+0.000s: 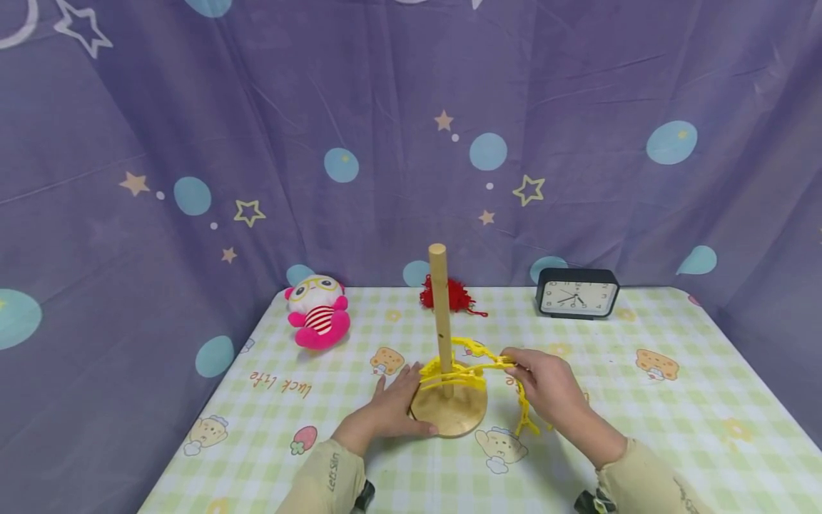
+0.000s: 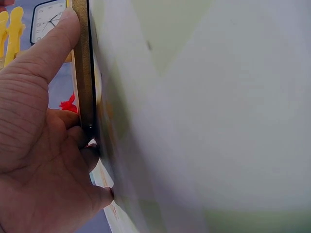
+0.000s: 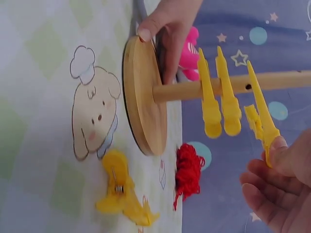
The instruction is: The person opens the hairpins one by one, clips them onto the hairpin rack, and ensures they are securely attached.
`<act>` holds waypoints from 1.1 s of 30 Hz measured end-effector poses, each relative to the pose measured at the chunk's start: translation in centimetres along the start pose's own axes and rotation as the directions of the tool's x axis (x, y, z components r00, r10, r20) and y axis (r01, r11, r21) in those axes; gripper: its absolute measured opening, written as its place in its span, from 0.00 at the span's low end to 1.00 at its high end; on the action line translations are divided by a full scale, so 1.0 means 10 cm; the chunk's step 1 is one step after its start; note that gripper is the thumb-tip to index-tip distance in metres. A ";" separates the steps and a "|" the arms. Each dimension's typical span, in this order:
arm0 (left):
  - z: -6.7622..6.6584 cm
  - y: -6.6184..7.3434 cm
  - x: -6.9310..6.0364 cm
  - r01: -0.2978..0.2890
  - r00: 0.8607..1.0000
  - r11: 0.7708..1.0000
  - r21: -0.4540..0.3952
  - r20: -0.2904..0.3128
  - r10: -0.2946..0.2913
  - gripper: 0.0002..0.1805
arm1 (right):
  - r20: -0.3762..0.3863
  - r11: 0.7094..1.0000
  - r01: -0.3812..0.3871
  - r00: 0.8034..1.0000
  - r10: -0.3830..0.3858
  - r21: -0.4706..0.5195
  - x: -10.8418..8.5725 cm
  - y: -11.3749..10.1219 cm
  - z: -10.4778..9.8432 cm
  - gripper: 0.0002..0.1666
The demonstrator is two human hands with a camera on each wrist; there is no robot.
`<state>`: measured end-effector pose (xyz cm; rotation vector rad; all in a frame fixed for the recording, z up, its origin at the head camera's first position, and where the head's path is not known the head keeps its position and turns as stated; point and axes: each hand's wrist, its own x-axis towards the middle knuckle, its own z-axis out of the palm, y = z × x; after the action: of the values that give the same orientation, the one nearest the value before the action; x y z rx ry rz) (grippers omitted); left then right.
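A wooden stand has a round base point(image 1: 449, 417) and an upright post point(image 1: 439, 285). My left hand point(image 1: 392, 410) grips the base's left rim; its thumb presses the edge in the left wrist view, fingers farther round. My right hand point(image 1: 549, 385) pinches the end of a yellow plastic clothespin point(image 3: 262, 107), whose long jaws lie at the post. Lower down the post sit two more yellow clothespins, a lower one point(image 3: 210, 104) and an upper one point(image 3: 228, 99). Another yellow clothespin point(image 3: 116, 187), with a metal spring, lies on the table below my right hand.
At the table's back are a pink plush toy point(image 1: 321, 318) on the left, a bundle of red yarn point(image 1: 454, 296) behind the post, and a black alarm clock point(image 1: 576, 294) on the right. A checked cloth point(image 1: 648, 428) covers the table; a purple curtain point(image 1: 398, 93) hangs behind.
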<state>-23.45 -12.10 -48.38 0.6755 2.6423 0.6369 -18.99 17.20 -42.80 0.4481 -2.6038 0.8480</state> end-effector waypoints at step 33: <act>-0.01 0.01 -0.01 0.006 1.000 1.000 -0.004 -0.003 -0.006 0.63 | 0.093 0.992 0.057 0.993 -0.068 0.113 0.03 -0.04 0.13 0.31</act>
<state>-23.38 -12.09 -48.24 0.6662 2.6442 0.6424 -19.42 16.02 -43.46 0.6126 -2.6240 0.9746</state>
